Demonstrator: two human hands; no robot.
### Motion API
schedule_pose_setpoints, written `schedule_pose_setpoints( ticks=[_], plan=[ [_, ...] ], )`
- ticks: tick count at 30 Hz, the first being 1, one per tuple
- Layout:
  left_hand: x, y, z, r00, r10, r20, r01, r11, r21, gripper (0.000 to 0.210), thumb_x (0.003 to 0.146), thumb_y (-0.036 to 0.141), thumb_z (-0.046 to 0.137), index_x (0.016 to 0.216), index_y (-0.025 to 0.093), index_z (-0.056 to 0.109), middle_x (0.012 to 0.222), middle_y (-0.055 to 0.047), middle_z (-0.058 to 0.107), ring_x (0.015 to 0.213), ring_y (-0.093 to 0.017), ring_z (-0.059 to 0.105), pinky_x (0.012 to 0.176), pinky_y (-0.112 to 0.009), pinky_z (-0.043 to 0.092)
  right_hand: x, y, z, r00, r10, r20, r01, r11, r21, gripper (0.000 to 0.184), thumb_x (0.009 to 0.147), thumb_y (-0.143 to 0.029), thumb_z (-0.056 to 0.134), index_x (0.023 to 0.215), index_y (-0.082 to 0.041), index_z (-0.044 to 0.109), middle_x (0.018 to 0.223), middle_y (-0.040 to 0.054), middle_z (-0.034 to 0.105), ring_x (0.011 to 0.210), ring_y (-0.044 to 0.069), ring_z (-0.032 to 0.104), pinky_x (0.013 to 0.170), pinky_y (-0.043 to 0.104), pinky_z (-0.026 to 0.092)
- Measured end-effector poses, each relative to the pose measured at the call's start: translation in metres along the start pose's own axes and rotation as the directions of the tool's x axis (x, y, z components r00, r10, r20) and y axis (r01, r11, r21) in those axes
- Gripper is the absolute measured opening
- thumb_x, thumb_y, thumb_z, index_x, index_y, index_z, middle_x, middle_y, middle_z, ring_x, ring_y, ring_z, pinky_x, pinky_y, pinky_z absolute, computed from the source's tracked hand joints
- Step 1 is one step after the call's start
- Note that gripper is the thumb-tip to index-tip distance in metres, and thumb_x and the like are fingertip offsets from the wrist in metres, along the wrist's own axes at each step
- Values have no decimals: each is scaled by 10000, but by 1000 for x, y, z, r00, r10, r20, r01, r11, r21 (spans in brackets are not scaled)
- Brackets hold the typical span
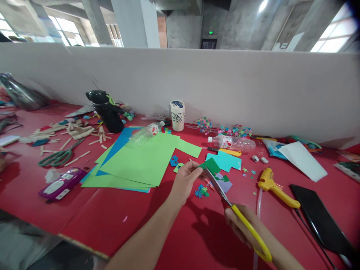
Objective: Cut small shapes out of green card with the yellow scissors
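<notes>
Between the thumb and fingers of my left hand is a piece of dark green paper, held above the table. My right hand grips yellow-handled scissors, whose blades point up and left and meet the green paper's edge. Below the blades lie a lilac paper scrap and a small pile of blue and green paper stars. Behind the green paper rests a cut turquoise sheet. How far the blades are parted is hard to make out.
Light green sheets lie on the left, with a plastic bottle on top. A yellow glue gun and a black tablet-like slab are at right. Green scissors, a purple device and a black flask stand or lie left.
</notes>
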State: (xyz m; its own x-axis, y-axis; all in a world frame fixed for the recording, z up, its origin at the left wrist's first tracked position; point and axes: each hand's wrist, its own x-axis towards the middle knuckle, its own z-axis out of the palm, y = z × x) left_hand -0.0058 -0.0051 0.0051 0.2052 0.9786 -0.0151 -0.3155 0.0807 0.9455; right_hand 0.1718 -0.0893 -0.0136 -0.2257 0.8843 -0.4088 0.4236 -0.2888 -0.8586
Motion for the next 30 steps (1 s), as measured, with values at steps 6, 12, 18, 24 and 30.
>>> schedule_pose_setpoints(
  ticks=[6,12,18,24,30],
  plan=[
    [1,4,-4,1000,-9,-7,9,996,94,123,738,250,544,682,140,546,576,-10,602,531,-114,560,542,-234,424,-1,-2,-1,1000,21,-6,-21,1000,9,533,703,-720,361,628,-195,412,309,-119,310,238,34,237,262,139,196],
    [-1,5,-4,997,-69,25,68,997,37,136,735,263,546,684,138,553,599,-11,589,513,-103,549,526,-227,403,2,4,2,1000,-17,7,17,999,47,481,733,-665,402,626,-196,414,291,-117,322,220,36,205,255,146,157],
    [-1,0,-3,996,-89,23,90,994,-66,135,717,269,567,692,137,554,626,-10,583,515,-87,532,538,-221,400,6,7,3,998,-50,22,49,997,52,427,758,-602,437,620,-198,410,289,-119,303,221,41,209,276,155,156],
    [1,7,-8,1000,-16,-9,17,991,131,113,682,235,590,637,141,547,538,17,554,483,-81,504,521,-213,404,7,8,-3,997,-63,36,64,998,-30,447,742,-624,446,607,-203,378,332,-110,304,257,49,260,284,160,182],
    [3,10,-12,998,-52,31,47,990,134,131,655,243,622,638,143,538,525,32,538,464,-78,503,487,-205,403,5,10,-13,995,-62,80,67,996,-53,473,736,-655,423,609,-201,385,339,-107,307,267,46,277,298,155,200]
  ],
)
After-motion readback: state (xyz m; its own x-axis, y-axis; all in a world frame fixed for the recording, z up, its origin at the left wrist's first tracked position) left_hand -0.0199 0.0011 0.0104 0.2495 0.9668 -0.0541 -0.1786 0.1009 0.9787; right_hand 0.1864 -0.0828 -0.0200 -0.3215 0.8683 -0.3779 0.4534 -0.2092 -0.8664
